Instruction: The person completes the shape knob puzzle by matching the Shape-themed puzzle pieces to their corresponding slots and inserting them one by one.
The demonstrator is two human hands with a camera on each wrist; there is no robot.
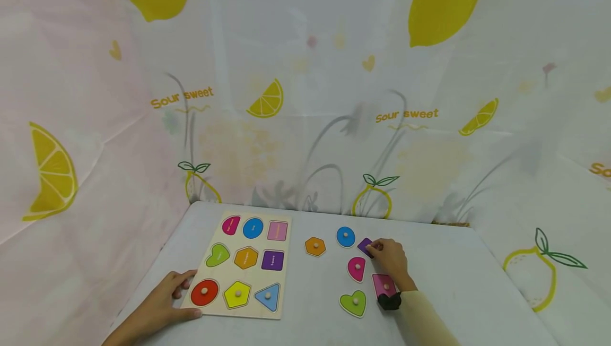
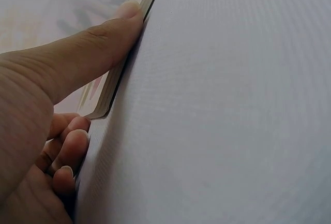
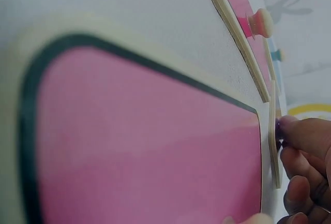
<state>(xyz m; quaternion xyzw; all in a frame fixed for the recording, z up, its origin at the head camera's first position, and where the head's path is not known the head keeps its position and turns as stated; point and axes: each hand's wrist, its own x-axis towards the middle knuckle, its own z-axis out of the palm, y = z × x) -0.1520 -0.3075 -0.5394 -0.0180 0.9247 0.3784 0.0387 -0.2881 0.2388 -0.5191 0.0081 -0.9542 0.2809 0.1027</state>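
Note:
A wooden shape puzzle board (image 1: 217,269) lies on the left of the table. Its nearest row holds a red circle (image 1: 198,297), a yellow pentagon (image 1: 230,299) and a light blue triangle (image 1: 268,306), each with a knob. My left hand (image 1: 162,301) grips the board's near left corner, the thumb (image 2: 98,40) along the near edge and the fingers curled at the left side. At the right, my right hand (image 1: 390,258) pinches the knob of a purple square puzzle piece (image 1: 364,247). In the right wrist view this piece (image 3: 274,157) appears edge-on.
Loose knobbed pieces lie right of the board: orange hexagon (image 1: 310,248), blue circle (image 1: 342,230), magenta half circle (image 1: 354,272), green heart (image 1: 350,308). A pink piece (image 1: 380,280) lies under the right wrist. Lemon-printed cloth (image 1: 310,139) stands behind the white table (image 1: 444,266).

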